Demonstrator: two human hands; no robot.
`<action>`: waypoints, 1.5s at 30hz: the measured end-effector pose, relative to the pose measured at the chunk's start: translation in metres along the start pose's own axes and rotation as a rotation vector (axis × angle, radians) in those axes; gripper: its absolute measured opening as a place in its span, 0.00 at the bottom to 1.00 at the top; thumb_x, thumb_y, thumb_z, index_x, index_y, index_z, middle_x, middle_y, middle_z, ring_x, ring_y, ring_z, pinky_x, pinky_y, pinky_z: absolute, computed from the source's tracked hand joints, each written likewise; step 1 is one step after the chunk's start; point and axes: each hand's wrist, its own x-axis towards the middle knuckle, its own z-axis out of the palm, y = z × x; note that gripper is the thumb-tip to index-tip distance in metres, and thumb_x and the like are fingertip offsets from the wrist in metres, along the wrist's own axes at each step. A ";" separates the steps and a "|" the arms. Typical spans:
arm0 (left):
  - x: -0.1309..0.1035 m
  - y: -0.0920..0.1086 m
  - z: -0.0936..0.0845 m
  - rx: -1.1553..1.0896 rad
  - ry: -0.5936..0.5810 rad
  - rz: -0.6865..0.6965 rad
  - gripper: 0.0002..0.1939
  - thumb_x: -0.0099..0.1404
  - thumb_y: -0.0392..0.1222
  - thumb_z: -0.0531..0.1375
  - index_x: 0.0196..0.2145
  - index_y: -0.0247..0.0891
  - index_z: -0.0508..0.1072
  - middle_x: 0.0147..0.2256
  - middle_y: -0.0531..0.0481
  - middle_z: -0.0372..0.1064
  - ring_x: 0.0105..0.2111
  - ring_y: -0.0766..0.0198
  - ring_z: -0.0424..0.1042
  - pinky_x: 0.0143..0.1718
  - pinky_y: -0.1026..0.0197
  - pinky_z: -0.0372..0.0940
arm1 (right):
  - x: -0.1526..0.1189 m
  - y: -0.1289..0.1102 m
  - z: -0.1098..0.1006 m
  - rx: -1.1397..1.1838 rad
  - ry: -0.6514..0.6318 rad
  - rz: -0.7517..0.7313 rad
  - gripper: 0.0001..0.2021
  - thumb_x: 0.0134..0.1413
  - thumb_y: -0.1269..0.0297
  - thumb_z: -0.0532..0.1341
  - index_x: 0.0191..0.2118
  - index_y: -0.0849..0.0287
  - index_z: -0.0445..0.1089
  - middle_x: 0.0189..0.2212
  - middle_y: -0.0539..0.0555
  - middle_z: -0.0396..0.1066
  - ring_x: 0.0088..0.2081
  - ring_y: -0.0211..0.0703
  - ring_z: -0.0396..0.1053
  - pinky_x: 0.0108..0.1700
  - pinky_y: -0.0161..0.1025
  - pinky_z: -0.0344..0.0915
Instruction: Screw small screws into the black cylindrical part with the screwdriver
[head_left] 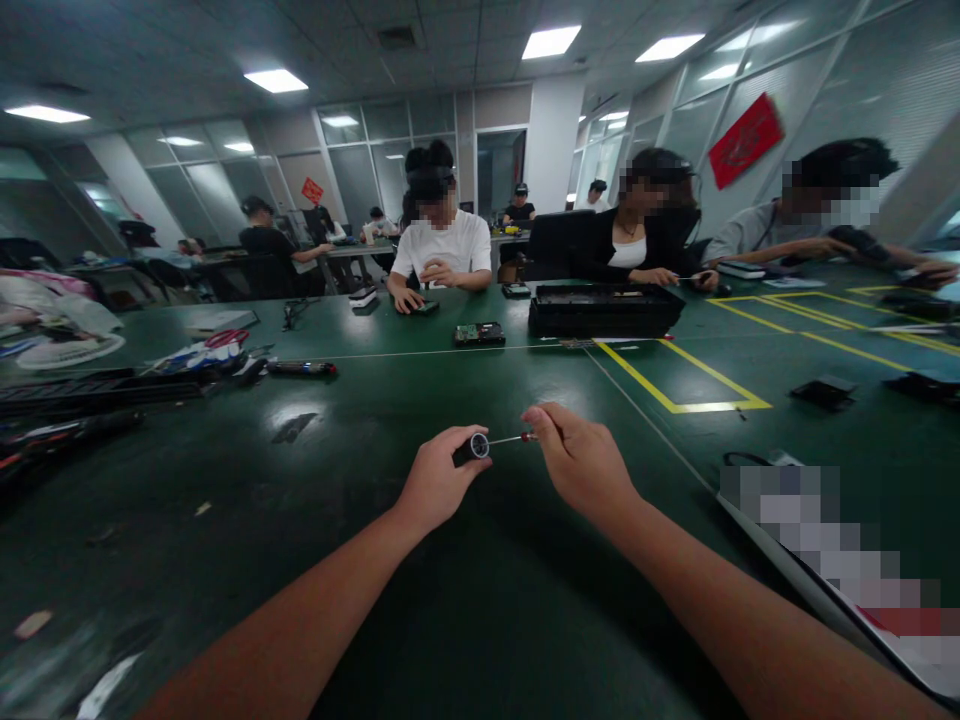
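My left hand (442,470) is closed around a short black cylinder (466,452), with a silvery ring at the end that faces me. It may be a small flashlight, but its kind is not clear. In my right hand (577,450) is a screwdriver (517,438) with a thin metal shaft and a red collar; its handle is mostly hidden by my fingers. The shaft points left and its tip meets or lies very near the cylinder's side. Both hands are raised above the green tabletop (480,600).
A long black tray (606,312) and a green circuit board on a drive (480,333) lie farther back. Scissors (227,338) and a dark pen-shaped tool (302,368) are at left. A white-edged board (810,570) sits at right. Several people work across the table.
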 end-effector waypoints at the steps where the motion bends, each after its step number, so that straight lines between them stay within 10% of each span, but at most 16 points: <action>1: 0.000 0.000 0.000 0.005 0.000 0.001 0.20 0.61 0.32 0.67 0.51 0.41 0.76 0.49 0.49 0.75 0.51 0.58 0.72 0.57 0.54 0.63 | 0.000 0.000 0.000 0.007 0.005 0.003 0.16 0.69 0.56 0.49 0.42 0.56 0.71 0.25 0.51 0.73 0.25 0.44 0.69 0.29 0.40 0.57; 6: -0.001 0.000 0.000 0.012 -0.006 -0.001 0.19 0.62 0.31 0.67 0.50 0.41 0.77 0.49 0.49 0.75 0.51 0.58 0.73 0.56 0.55 0.64 | -0.002 -0.002 0.002 0.087 -0.009 -0.054 0.14 0.66 0.60 0.52 0.53 0.58 0.67 0.34 0.54 0.76 0.33 0.46 0.73 0.35 0.40 0.63; 37: 0.000 0.001 0.002 0.002 -0.054 0.013 0.20 0.60 0.33 0.68 0.50 0.42 0.76 0.47 0.51 0.76 0.48 0.59 0.73 0.52 0.56 0.65 | -0.002 0.006 0.007 0.167 0.102 0.052 0.14 0.68 0.56 0.50 0.45 0.55 0.69 0.28 0.51 0.73 0.28 0.44 0.69 0.31 0.40 0.60; 45: 0.001 0.003 -0.003 0.020 -0.028 -0.045 0.19 0.60 0.32 0.68 0.49 0.41 0.77 0.46 0.49 0.76 0.48 0.57 0.73 0.52 0.54 0.65 | -0.001 0.006 0.004 0.163 -0.041 0.088 0.16 0.69 0.54 0.48 0.39 0.54 0.69 0.26 0.49 0.68 0.27 0.43 0.66 0.30 0.41 0.58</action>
